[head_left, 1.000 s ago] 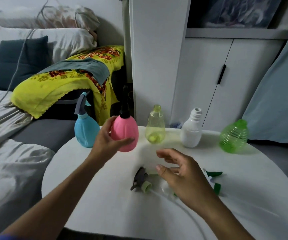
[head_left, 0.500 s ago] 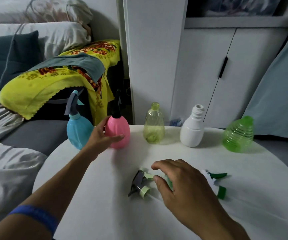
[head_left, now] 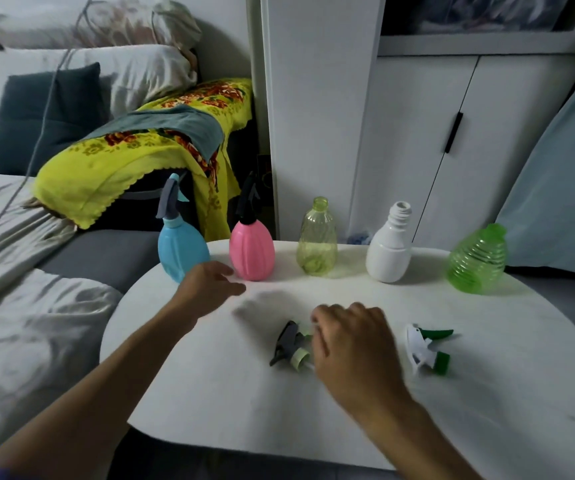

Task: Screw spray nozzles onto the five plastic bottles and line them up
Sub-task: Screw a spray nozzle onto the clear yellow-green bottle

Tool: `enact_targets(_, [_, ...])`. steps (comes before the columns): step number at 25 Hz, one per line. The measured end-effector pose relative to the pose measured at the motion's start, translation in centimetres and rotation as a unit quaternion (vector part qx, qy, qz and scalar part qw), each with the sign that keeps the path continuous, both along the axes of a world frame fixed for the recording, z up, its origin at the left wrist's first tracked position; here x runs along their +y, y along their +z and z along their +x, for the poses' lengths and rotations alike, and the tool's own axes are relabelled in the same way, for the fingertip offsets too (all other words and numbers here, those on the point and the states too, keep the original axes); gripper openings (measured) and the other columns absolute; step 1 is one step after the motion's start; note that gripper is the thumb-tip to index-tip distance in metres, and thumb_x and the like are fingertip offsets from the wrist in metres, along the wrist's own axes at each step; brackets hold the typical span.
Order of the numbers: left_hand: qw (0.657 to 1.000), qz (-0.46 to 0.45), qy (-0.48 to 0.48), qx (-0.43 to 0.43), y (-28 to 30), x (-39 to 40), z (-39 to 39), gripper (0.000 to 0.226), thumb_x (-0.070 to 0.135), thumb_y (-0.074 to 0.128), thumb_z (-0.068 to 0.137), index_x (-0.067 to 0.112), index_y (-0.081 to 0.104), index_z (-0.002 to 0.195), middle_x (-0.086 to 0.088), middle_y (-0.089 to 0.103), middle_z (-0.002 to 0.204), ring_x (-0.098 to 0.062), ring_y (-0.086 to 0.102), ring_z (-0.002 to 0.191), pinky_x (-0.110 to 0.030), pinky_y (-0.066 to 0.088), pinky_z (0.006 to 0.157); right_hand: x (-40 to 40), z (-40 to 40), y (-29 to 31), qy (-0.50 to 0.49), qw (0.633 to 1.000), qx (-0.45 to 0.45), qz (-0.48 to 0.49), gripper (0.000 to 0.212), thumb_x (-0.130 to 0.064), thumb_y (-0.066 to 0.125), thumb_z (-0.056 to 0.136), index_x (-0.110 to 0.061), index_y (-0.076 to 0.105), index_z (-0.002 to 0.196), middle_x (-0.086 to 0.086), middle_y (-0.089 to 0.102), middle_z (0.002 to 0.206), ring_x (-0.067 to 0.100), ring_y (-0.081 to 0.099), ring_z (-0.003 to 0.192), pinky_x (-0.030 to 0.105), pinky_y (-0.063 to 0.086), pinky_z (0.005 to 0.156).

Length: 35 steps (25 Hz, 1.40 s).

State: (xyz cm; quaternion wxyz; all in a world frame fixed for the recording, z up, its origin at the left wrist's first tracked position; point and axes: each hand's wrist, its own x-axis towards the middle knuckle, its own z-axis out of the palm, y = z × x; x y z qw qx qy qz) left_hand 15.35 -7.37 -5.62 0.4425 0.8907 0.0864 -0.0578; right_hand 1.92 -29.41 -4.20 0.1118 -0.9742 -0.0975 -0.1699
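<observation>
Five plastic bottles are standing in a row along the far edge of the round white tabletop (head_left: 486, 393). No readable writing is showing on any of them. From the left: a blue plastic bottle (head_left: 182, 251) and a pink plastic bottle (head_left: 252, 252) are wearing grey spray nozzles; a yellow-green clear bottle (head_left: 316, 242), a white plastic bottle (head_left: 389, 251) and a ribbed green bottle (head_left: 477, 261) are standing uncapped. The left hand (head_left: 209, 285) is hovering near the pink bottle, fingers relaxed and empty. The right hand (head_left: 351, 344) is curling over a grey loose nozzle (head_left: 289, 342); whether its fingers are gripping it cannot be told. A white-and-green nozzle (head_left: 426, 348) is lying to the right.

Left hand (head_left: 206, 285) hovers with loose fingers; right hand (head_left: 351, 344) reaches down, fingers curled.
</observation>
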Motion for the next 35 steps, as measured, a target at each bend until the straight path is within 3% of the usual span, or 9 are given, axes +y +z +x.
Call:
enact_targets(4, [0.994,0.043,-0.075,-0.071,1.8,-0.4,-4.8,0.022,0.028,0.076,0.083,0.024,0.069,0.104,0.010,0.068,0.092,-0.009,0.065,0.080,-0.020,0.048,0.058,3.7,-1.2,-3.8,0.003,0.992,0.061,-0.113,0.049,-0.028,0.085,0.063,-0.005,0.074,0.105,0.007,0.072,0.075,0.029,0.065,0.071,0.046,0.054,0.072])
enact_targets(7, [0.984,0.074,-0.114,-0.119,2.3,-1.8,-7.0,0.022,0.026,0.075,0.084,0.023,0.068,0.105,0.005,0.069,0.096,-0.011,0.066,0.082,-0.026,0.055,0.069,3.5,-0.9,-4.3,-0.016,0.991,0.056,-0.122,0.040,-0.026,0.081,0.069,-0.008,0.073,0.105,0.007,0.073,0.079,0.029,0.064,0.081,0.048,0.051,0.082])
enact_targets(11, [0.937,0.168,-0.165,-0.258,2.9,-4.9,-7.2,0.033,0.028,0.075,0.083,0.024,0.064,0.114,0.007,0.067,0.103,-0.011,0.063,0.088,-0.030,0.056,0.076,0.9,-0.1,-1.8,-0.073,0.981,0.039,0.174,0.025,-0.044,0.058,0.092,-0.024,0.063,0.106,0.003,0.066,0.097,0.023,0.058,0.091,0.034,0.045,0.076])
enact_targets(13, [0.945,0.114,-0.130,-0.280,3.6,-7.0,-5.7,0.043,0.025,0.076,0.082,0.023,0.059,0.121,0.006,0.062,0.105,-0.013,0.061,0.092,-0.030,0.056,0.078,-1.7,0.6,1.3,-0.078,0.930,-0.026,0.359,0.019,-0.041,0.066,0.088,-0.024,0.066,0.096,-0.006,0.070,0.089,0.014,0.064,0.084,0.029,0.050,0.071])
enact_targets(15, [0.950,0.074,-0.093,-0.287,3.6,-9.4,-3.3,0.060,0.021,0.075,0.082,0.021,0.046,0.134,-0.001,0.057,0.114,-0.021,0.058,0.102,-0.034,0.053,0.085,-5.1,0.9,4.2,-0.083,0.828,-0.055,0.552,0.011,-0.030,0.076,0.082,-0.022,0.071,0.087,-0.009,0.075,0.083,0.004,0.068,0.080,0.019,0.051,0.067])
enact_targets(18, [0.944,0.132,-0.081,-0.290,2.0,-13.2,0.7,0.085,0.023,0.076,0.078,0.017,0.028,0.148,-0.011,0.046,0.138,-0.028,0.047,0.121,-0.031,0.039,0.095,-9.5,0.3,6.2,-0.084,0.719,-0.040,0.689,0.011,-0.020,0.083,0.070,-0.024,0.074,0.076,-0.008,0.077,0.079,0.004,0.068,0.077,0.021,0.050,0.069])
enact_targets(22, [0.987,-0.027,0.008,-0.159,-0.3,-16.7,5.7,0.107,0.032,0.086,0.066,0.015,0.022,0.151,-0.013,0.039,0.149,-0.033,0.040,0.134,-0.041,0.038,0.107,-11.9,0.1,6.5,-0.098,0.687,-0.073,0.716,0.031,-0.034,0.083,0.057,-0.029,0.072,0.086,-0.006,0.078,0.087,0.009,0.069,0.087,0.031,0.047,0.078])
enact_targets(25, [0.985,-0.104,0.050,-0.132,-1.4,-16.8,6.5,0.081,0.033,0.088,0.063,0.017,0.048,0.132,-0.003,0.061,0.119,-0.028,0.059,0.113,-0.031,0.047,0.083,-12.6,0.3,6.2,-0.087,0.674,-0.095,0.728,0.055,-0.029,0.082,0.058,-0.029,0.061,0.108,-0.007,0.078,0.093,0.009,0.072,0.092,0.031,0.046,0.079])
enact_targets(35, [0.915,0.180,-0.088,-0.350,5.5,-8.9,-5.5,0.082,0.059,0.075,0.056,0.027,0.050,0.128,0.002,0.045,0.105,-0.019,0.038,0.096,-0.033,0.036,0.076,-13.1,0.6,6.6,-0.069,0.663,-0.151,0.730,0.061,0.007,0.060,0.089,-0.027,0.047,0.138,0.005,0.072,0.114,0.026,0.066,0.112,0.035,0.055,0.086])
